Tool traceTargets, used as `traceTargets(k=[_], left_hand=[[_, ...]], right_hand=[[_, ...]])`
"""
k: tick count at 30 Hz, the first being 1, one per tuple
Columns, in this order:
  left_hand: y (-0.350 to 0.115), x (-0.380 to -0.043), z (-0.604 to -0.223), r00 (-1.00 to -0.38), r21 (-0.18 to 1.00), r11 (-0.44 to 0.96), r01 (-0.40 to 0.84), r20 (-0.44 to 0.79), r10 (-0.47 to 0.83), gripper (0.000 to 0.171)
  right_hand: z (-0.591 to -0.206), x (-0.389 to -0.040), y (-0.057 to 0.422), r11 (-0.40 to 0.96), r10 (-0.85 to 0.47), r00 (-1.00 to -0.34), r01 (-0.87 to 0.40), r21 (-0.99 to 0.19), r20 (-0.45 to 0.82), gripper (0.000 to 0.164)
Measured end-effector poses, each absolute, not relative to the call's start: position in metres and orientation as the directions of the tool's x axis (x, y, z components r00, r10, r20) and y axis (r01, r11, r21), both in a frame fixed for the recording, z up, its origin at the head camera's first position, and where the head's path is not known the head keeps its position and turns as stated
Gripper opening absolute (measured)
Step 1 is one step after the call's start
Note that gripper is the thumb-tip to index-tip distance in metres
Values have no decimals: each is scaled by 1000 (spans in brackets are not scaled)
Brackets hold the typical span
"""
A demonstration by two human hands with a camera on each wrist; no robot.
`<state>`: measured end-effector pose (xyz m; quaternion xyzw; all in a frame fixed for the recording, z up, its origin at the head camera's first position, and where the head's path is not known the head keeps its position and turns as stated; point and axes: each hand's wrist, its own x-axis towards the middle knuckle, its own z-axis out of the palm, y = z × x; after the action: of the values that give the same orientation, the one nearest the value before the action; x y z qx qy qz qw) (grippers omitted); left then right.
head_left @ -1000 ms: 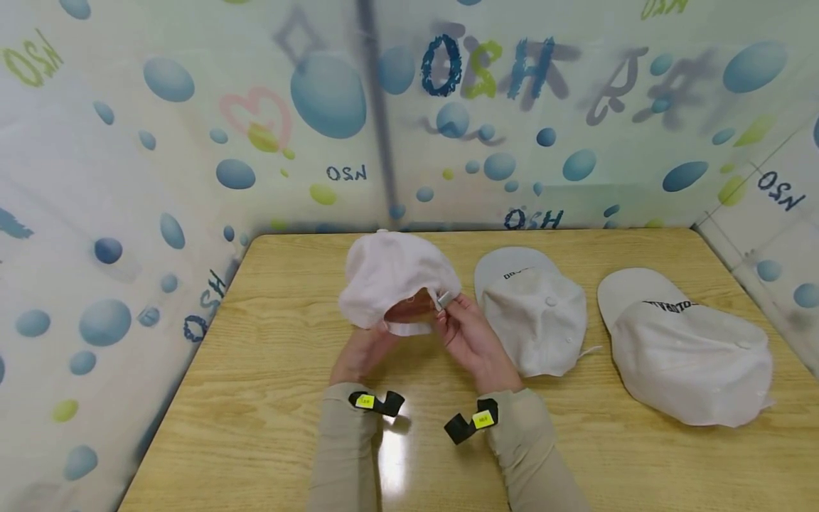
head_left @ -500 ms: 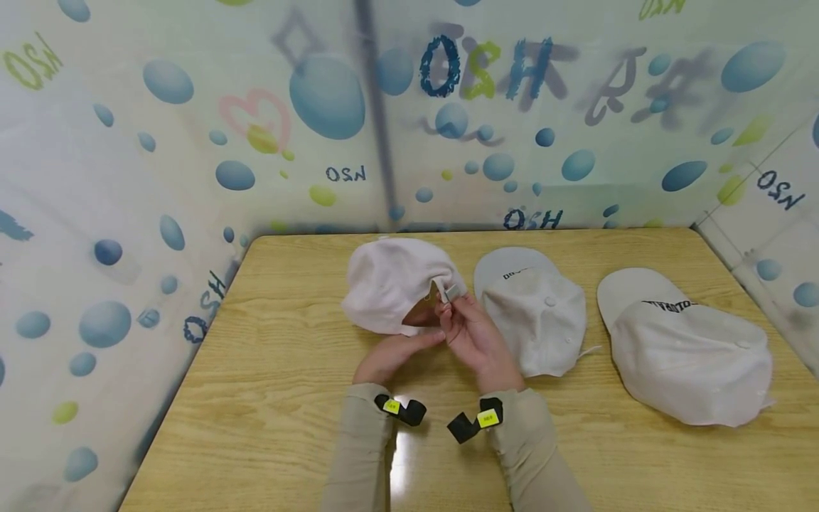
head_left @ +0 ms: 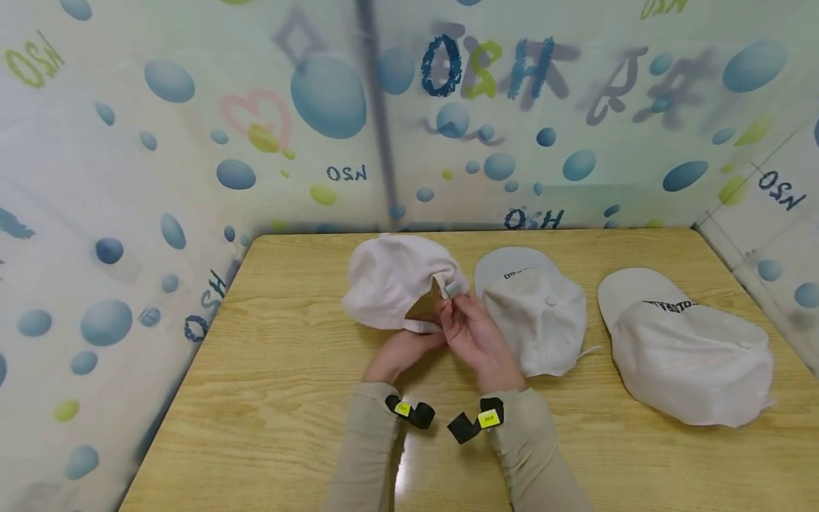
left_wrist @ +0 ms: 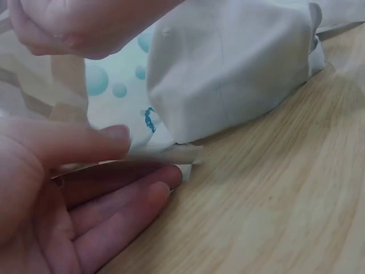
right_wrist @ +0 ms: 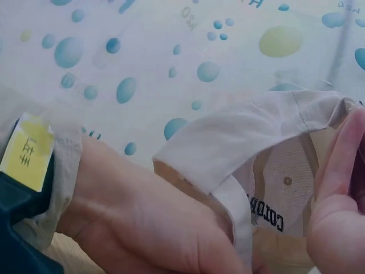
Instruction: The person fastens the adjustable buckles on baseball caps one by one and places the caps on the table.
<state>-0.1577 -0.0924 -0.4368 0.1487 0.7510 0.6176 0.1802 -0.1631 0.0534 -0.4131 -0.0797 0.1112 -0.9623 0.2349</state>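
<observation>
A pale pinkish-white baseball cap (head_left: pixel 397 277) is held up over the table, its back opening facing me. My right hand (head_left: pixel 478 340) pinches the right edge of that opening beside a metal buckle (head_left: pixel 453 289). Below the opening, my left hand (head_left: pixel 404 353) holds the cap's back strap (head_left: pixel 422 326). In the left wrist view, the strap's free end (left_wrist: pixel 185 154) pokes out between thumb and fingers. Dark lettering (right_wrist: pixel 268 216) shows reversed through the opening in the right wrist view. The cap's brim is hidden in the head view.
Two more off-white caps lie to the right on the wooden table (head_left: pixel 269 355): a nearer cap (head_left: pixel 537 320) close to my right hand and a farther cap (head_left: pixel 691 348), both with dark lettering. A patterned wall covering (head_left: pixel 448 163) stands behind the table.
My left hand has slid rightward along the strap, close to the right hand. The cap has turned so its opening faces more to the right; the right hand has shifted slightly right.
</observation>
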Motion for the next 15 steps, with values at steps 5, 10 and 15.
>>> traceTargets(k=[5,10,15], left_hand=[[-93,-159,-439,-897,993,98,-67,-102,430,25],[-97,-158,-439,-895,994,49,-99,-111,432,26],[-104,-162,-437,-911,992,-62,-113,-79,405,29]], right_hand=[[-413,-165,55,-878,-450,-888,420,-227,95,11],[-411,-165,56,-886,-430,-900,405,-225,73,10],[-409,-164,56,-903,-381,-924,362,-233,42,11]])
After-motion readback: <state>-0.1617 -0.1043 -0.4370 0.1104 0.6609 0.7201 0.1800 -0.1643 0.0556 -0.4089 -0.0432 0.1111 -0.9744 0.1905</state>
